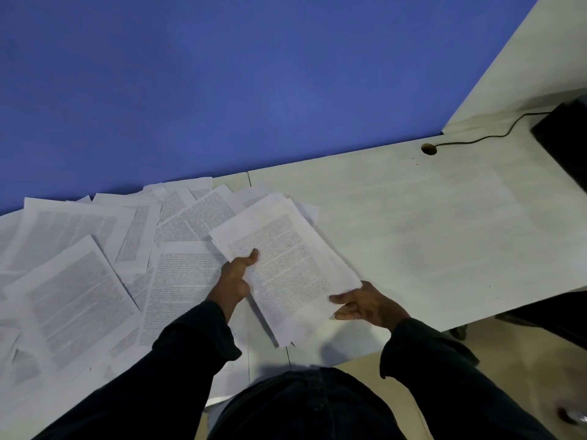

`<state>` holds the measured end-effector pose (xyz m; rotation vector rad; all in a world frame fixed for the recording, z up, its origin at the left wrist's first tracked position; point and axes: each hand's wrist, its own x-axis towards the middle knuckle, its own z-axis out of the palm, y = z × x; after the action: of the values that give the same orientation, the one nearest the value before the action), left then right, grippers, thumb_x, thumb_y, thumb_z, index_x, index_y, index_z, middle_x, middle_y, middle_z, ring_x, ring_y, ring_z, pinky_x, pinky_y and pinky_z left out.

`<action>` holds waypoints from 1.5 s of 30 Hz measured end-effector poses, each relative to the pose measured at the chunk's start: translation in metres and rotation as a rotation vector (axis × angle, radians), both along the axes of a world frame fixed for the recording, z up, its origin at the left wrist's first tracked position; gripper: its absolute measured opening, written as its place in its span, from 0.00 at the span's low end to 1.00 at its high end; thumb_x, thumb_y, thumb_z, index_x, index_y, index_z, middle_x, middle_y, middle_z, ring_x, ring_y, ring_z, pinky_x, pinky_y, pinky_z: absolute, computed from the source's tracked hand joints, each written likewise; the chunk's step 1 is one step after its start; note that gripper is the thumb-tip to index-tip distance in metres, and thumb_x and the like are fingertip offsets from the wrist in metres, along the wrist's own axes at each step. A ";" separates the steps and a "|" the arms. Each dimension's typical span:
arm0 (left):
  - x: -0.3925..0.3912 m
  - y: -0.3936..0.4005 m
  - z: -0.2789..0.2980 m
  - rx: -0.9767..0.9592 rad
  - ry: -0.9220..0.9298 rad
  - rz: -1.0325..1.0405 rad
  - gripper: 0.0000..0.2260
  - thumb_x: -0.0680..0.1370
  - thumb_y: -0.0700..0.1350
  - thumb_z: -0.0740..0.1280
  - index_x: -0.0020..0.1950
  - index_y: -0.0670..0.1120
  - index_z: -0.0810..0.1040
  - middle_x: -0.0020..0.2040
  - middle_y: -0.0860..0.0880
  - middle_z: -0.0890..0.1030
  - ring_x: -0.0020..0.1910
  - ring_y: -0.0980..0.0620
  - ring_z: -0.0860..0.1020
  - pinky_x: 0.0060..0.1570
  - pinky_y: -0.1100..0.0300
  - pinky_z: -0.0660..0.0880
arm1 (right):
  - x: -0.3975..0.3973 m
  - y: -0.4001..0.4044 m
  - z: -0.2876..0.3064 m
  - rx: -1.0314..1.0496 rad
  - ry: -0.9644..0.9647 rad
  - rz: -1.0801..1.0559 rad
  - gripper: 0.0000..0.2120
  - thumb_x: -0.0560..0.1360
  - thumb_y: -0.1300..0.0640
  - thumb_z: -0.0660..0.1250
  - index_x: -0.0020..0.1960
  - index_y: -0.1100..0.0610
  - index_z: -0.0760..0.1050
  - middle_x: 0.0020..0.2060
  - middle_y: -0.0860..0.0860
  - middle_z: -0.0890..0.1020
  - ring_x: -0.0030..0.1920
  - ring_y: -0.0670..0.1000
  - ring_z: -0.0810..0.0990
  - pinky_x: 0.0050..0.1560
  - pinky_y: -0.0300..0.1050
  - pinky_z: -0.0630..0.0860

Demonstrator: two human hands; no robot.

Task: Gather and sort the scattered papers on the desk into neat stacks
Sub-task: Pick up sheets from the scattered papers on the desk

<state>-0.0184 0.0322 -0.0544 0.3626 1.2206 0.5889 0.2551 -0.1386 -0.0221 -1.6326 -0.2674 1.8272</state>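
A gathered bundle of printed sheets [286,268] sits tilted above the near edge of the desk [428,223], roughly at the middle of that edge, its far corners overlapping the loose pages behind it; its lower sheets fan out slightly at the near corner, so the edges are not flush. The left hand [236,277] grips the bundle's left long edge, thumb lying on the printed face and the other fingers tucked beneath, out of sight; the right hand [368,304] holds the bundle's near right corner, thumb and forefinger stretched along the paper's edge, the remaining fingers curled under it; the two hands are apart, one on each side of the bundle, both wrists coming out of dark sleeves [425,354].

The scattered papers [95,268] cover the left part of the desk from the near edge to the far edge, overlapping at many angles, all text side up; some reach the foot of the blue partition [222,84] along the far edge. The right part of the desk is pale bare surface; near its far right corner a round cable hole [428,149] takes a dark cable [495,134] that runs to a black object [565,134] at the right edge, only partly in view.
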 end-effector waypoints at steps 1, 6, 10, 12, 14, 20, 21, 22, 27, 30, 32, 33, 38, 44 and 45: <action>-0.004 0.002 -0.016 -0.018 -0.015 0.023 0.44 0.52 0.51 0.88 0.65 0.42 0.80 0.64 0.42 0.81 0.63 0.41 0.79 0.62 0.38 0.76 | -0.002 0.001 -0.002 0.000 0.003 -0.073 0.22 0.70 0.68 0.78 0.63 0.62 0.79 0.54 0.59 0.87 0.50 0.62 0.87 0.52 0.53 0.85; 0.002 -0.015 0.012 -0.097 -0.051 0.113 0.22 0.75 0.46 0.75 0.67 0.41 0.78 0.63 0.40 0.81 0.64 0.39 0.78 0.61 0.40 0.76 | -0.023 -0.002 -0.013 -0.039 0.005 -0.169 0.24 0.72 0.62 0.79 0.66 0.60 0.78 0.55 0.55 0.87 0.55 0.57 0.87 0.55 0.52 0.83; 0.009 -0.026 0.020 -0.122 -0.109 0.202 0.17 0.82 0.42 0.65 0.70 0.40 0.75 0.66 0.39 0.78 0.60 0.40 0.78 0.62 0.40 0.73 | -0.058 -0.003 -0.013 0.091 0.076 -0.231 0.23 0.72 0.59 0.78 0.66 0.56 0.79 0.59 0.55 0.86 0.60 0.58 0.84 0.59 0.60 0.82; 0.005 -0.029 0.026 -0.129 -0.130 0.210 0.17 0.82 0.40 0.65 0.71 0.40 0.74 0.67 0.39 0.78 0.62 0.40 0.77 0.60 0.39 0.74 | -0.071 0.003 -0.011 0.175 0.087 -0.261 0.21 0.73 0.63 0.77 0.65 0.56 0.79 0.61 0.56 0.85 0.61 0.60 0.84 0.59 0.65 0.81; -0.010 -0.026 0.037 -0.116 -0.126 0.169 0.18 0.80 0.37 0.67 0.70 0.39 0.74 0.67 0.38 0.78 0.64 0.39 0.77 0.54 0.40 0.78 | -0.076 0.010 -0.006 0.188 0.067 -0.283 0.19 0.74 0.68 0.74 0.62 0.57 0.80 0.58 0.56 0.86 0.57 0.60 0.85 0.49 0.59 0.84; -0.116 0.031 0.107 0.003 0.044 -0.203 0.19 0.73 0.42 0.73 0.63 0.39 0.80 0.62 0.41 0.81 0.52 0.42 0.82 0.47 0.46 0.82 | -0.048 0.028 0.017 0.217 0.019 -0.077 0.22 0.73 0.68 0.74 0.66 0.59 0.78 0.62 0.58 0.84 0.64 0.61 0.81 0.57 0.56 0.81; -0.126 0.037 0.117 -0.002 0.067 -0.308 0.24 0.68 0.43 0.78 0.63 0.39 0.81 0.61 0.41 0.82 0.51 0.42 0.83 0.49 0.48 0.82 | -0.047 0.034 0.023 0.218 0.045 -0.007 0.23 0.73 0.69 0.74 0.67 0.59 0.77 0.63 0.59 0.83 0.64 0.62 0.81 0.59 0.58 0.81; -0.131 0.040 0.124 -0.010 0.069 -0.407 0.27 0.64 0.42 0.81 0.62 0.40 0.82 0.61 0.41 0.83 0.52 0.42 0.84 0.52 0.48 0.81 | -0.050 0.041 0.028 0.219 0.087 0.056 0.23 0.74 0.69 0.73 0.68 0.60 0.77 0.64 0.60 0.82 0.64 0.63 0.81 0.61 0.60 0.80; -0.125 0.036 0.130 0.086 0.030 -0.698 0.21 0.76 0.30 0.68 0.66 0.45 0.77 0.62 0.43 0.82 0.59 0.42 0.82 0.54 0.47 0.80 | -0.086 0.072 0.051 0.300 0.153 0.114 0.24 0.74 0.69 0.72 0.70 0.62 0.77 0.65 0.59 0.82 0.65 0.61 0.81 0.64 0.59 0.78; -0.142 0.041 0.123 0.159 -0.014 -0.717 0.23 0.77 0.29 0.67 0.69 0.45 0.75 0.65 0.42 0.81 0.62 0.41 0.80 0.57 0.46 0.80 | -0.092 0.076 0.053 0.293 0.079 0.092 0.24 0.73 0.68 0.75 0.68 0.61 0.78 0.63 0.60 0.83 0.63 0.63 0.82 0.64 0.63 0.78; -0.144 0.040 0.120 0.171 0.004 -0.582 0.22 0.76 0.34 0.70 0.69 0.44 0.76 0.65 0.40 0.80 0.63 0.39 0.80 0.62 0.41 0.76 | -0.103 0.078 0.054 0.312 0.013 0.060 0.23 0.72 0.67 0.76 0.66 0.61 0.79 0.61 0.59 0.84 0.62 0.63 0.83 0.63 0.63 0.79; -0.145 0.038 0.118 0.148 -0.002 -0.468 0.22 0.76 0.38 0.72 0.69 0.43 0.76 0.64 0.40 0.81 0.62 0.38 0.80 0.63 0.40 0.75 | -0.108 0.080 0.055 0.320 -0.028 0.019 0.22 0.72 0.66 0.77 0.65 0.60 0.80 0.60 0.58 0.85 0.61 0.62 0.83 0.61 0.62 0.80; -0.146 0.016 0.107 0.057 -0.264 -0.011 0.20 0.79 0.54 0.68 0.64 0.41 0.79 0.59 0.39 0.83 0.60 0.36 0.81 0.62 0.33 0.74 | -0.129 0.080 0.046 0.284 -0.059 -0.372 0.17 0.71 0.66 0.77 0.59 0.58 0.82 0.57 0.57 0.86 0.54 0.58 0.85 0.52 0.54 0.82; -0.102 -0.005 0.100 0.257 -0.020 0.035 0.26 0.67 0.33 0.79 0.64 0.39 0.79 0.61 0.40 0.83 0.59 0.39 0.82 0.59 0.40 0.78 | -0.187 0.088 0.040 0.350 0.119 -0.194 0.26 0.74 0.65 0.75 0.70 0.56 0.76 0.64 0.56 0.83 0.64 0.60 0.82 0.61 0.64 0.80; -0.112 0.001 0.099 0.316 0.018 -0.010 0.24 0.68 0.31 0.78 0.63 0.40 0.80 0.60 0.42 0.83 0.59 0.41 0.82 0.60 0.42 0.78 | -0.179 0.088 0.043 0.325 0.130 -0.147 0.25 0.75 0.64 0.75 0.71 0.55 0.75 0.64 0.56 0.83 0.63 0.59 0.83 0.58 0.61 0.81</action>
<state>-0.1309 0.0332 0.0447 0.6406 1.1428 0.7731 0.0757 -0.0508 0.0213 -1.2717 -0.3561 1.6712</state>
